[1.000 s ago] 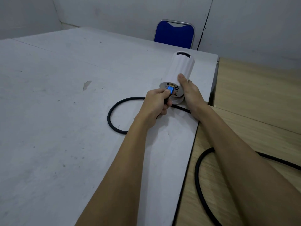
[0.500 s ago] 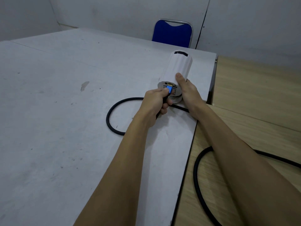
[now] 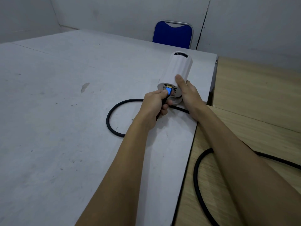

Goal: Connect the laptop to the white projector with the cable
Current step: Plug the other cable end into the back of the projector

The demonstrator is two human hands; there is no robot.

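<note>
A white cylindrical projector (image 3: 179,66) lies on its side on the grey table (image 3: 65,111), its port end facing me. My right hand (image 3: 187,92) grips its near end, thumb on top. My left hand (image 3: 154,105) pinches the blue plug (image 3: 168,92) of a thick black cable (image 3: 112,115). The plug's gold tip touches a port on the projector's end face. The cable loops on the grey table, passes under my arms and runs onto the wooden table at the right. No laptop is in view.
A wooden table (image 3: 260,98) butts against the grey table's right edge, with more black cable (image 3: 197,176) looping over it. A blue chair (image 3: 173,34) stands behind the grey table against the wall.
The blue plug has tilted and its gold tip now shows at the projector's port. Both hands stay in place on the plug and the projector.
</note>
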